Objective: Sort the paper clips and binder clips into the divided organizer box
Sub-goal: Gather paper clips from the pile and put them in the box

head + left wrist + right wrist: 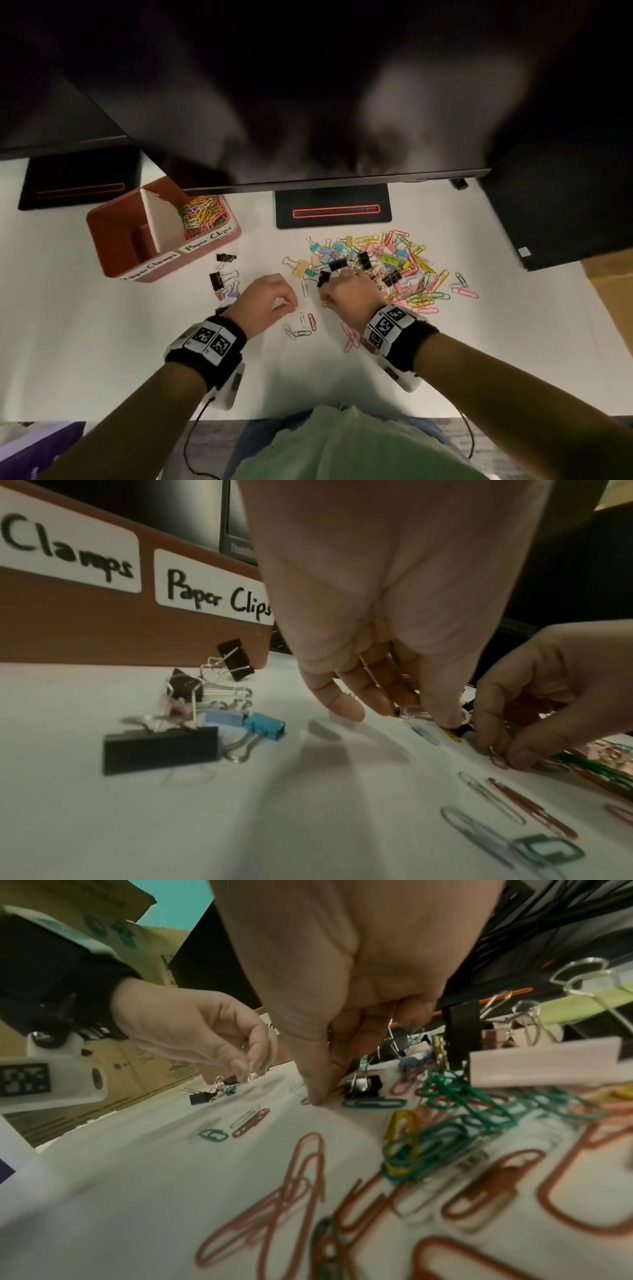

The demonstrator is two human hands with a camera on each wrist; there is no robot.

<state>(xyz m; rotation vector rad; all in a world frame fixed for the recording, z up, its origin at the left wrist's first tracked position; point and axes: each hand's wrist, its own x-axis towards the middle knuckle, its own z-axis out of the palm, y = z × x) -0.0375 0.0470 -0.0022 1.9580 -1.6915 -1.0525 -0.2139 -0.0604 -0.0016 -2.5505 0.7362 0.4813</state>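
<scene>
- Left hand (265, 301): palm down just above the desk (102, 342), fingers (346, 707) curled downward, thumb and forefinger pinched on a thin silver paper clip (250, 1069).
- Right hand (349, 294): palm down at the near-left edge of the mixed pile (394, 270), fingertips together, pinching a pink paper clip (496, 756) against the desk.
- Hands are near each other, not touching.
- Organizer box (113, 240): far left on the desk; right compartment, labelled "Paper Clips", holds coloured paper clips (203, 214). Left one is labelled "Clamps"; I see nothing in it.
- Small group of binder clips (224, 281) sits between box and left hand.
- Loose paper clips (301, 325) lie between the wrists.
</scene>
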